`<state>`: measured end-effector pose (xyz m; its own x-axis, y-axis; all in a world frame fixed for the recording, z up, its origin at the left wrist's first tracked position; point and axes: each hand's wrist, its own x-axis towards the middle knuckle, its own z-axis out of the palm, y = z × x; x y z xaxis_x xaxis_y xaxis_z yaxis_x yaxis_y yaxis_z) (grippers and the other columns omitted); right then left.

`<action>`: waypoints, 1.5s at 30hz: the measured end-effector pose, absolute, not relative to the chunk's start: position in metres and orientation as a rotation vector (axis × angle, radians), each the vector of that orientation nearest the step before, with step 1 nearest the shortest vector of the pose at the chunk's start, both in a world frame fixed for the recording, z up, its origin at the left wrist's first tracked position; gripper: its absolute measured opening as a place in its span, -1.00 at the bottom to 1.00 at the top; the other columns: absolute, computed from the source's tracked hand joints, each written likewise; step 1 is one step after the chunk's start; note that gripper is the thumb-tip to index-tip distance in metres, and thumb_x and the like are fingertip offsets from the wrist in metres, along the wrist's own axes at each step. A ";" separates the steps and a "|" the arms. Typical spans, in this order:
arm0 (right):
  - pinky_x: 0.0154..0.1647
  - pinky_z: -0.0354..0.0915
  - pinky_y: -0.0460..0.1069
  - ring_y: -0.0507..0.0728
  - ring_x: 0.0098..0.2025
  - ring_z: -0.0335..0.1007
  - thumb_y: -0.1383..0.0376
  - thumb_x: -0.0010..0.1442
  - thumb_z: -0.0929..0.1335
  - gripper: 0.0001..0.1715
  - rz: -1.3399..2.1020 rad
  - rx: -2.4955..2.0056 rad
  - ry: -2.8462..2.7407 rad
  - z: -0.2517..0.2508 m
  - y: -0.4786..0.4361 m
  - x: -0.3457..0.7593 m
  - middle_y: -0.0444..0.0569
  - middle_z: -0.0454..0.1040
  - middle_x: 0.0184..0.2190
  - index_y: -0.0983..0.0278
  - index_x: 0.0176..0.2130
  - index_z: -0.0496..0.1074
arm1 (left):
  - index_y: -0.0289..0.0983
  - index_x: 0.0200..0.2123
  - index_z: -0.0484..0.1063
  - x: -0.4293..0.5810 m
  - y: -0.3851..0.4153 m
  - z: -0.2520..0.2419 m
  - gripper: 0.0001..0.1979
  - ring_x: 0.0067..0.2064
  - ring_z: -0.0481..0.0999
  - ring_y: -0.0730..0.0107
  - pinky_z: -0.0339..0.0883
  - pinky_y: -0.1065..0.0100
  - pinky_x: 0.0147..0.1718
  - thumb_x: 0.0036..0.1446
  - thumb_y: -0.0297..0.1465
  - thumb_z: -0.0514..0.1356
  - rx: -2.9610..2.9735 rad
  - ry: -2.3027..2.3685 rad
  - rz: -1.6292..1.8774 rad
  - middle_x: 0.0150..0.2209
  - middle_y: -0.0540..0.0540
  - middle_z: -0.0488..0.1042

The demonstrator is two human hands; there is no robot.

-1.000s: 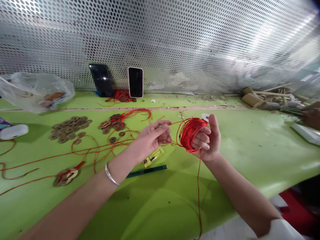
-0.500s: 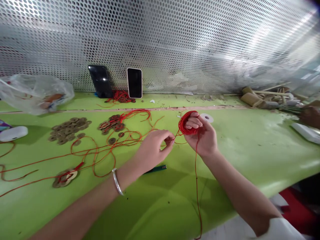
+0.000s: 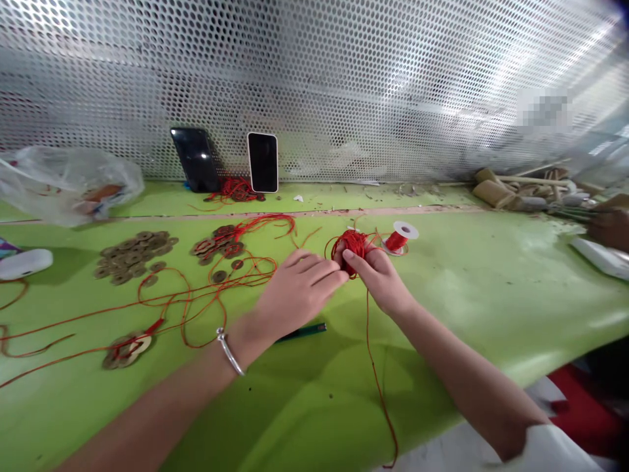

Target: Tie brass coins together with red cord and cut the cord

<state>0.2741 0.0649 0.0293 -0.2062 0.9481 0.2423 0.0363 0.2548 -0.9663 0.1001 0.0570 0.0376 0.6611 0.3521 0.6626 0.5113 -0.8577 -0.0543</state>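
A bundle of red cord (image 3: 354, 242) is gripped in my right hand (image 3: 382, 275), its thumb across the front. My left hand (image 3: 307, 283) touches the bundle's left side, fingers bent together; its fingertips are partly hidden there. From the bundle one strand hangs down over the table's front edge. Just right of my right hand stands a white spool (image 3: 405, 231) with red thread. Under my left wrist lies a dark green tool (image 3: 307, 331). To the left, a cluster of coins tied with red cord (image 3: 126, 350) rests among loose cords.
Loose coins (image 3: 130, 255) are heaped at left, beside corded coins (image 3: 219, 244). Two phones (image 3: 264, 162) lean on the perforated metal screen (image 3: 314, 85). A plastic bag (image 3: 69, 180) sits back left. At the right are wooden pieces (image 3: 494, 191) and another person's hand (image 3: 609, 228).
My right hand has moved left and turned over with the cord bundle, uncovering the spool. My left hand has closed in against the bundle and its back now faces up.
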 end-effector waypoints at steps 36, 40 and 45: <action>-0.12 0.37 -0.01 0.10 -0.16 0.46 0.22 0.05 0.43 -0.83 1.484 -0.698 -0.812 0.026 0.072 0.269 -0.10 0.50 -0.39 0.24 -0.33 0.42 | -0.25 -0.39 0.37 0.109 0.058 0.021 -0.87 -0.48 0.32 0.46 0.12 0.43 -0.49 0.20 -0.35 0.12 -3.059 -1.705 -1.478 -0.51 0.04 0.38; -0.11 0.37 0.03 0.13 -0.15 0.46 0.21 0.04 0.42 -0.82 1.455 -0.692 -0.832 0.026 0.075 0.271 -0.08 0.49 -0.42 0.24 -0.33 0.42 | -0.28 -0.55 0.28 0.106 0.071 0.018 -0.75 -0.52 0.24 0.53 0.13 0.47 -0.52 0.10 -0.31 0.18 -2.639 -2.429 -2.560 -0.59 0.08 0.24; -0.13 0.36 0.01 0.10 -0.17 0.45 0.24 0.09 0.39 -0.88 1.427 -0.691 -0.825 0.026 0.076 0.273 -0.10 0.45 -0.41 0.24 -0.33 0.41 | -0.27 -0.58 0.24 0.099 0.082 0.013 -0.73 -0.62 0.12 0.59 0.09 0.49 -0.64 -0.06 -0.28 0.27 -2.398 -2.783 -2.896 -0.66 0.15 0.07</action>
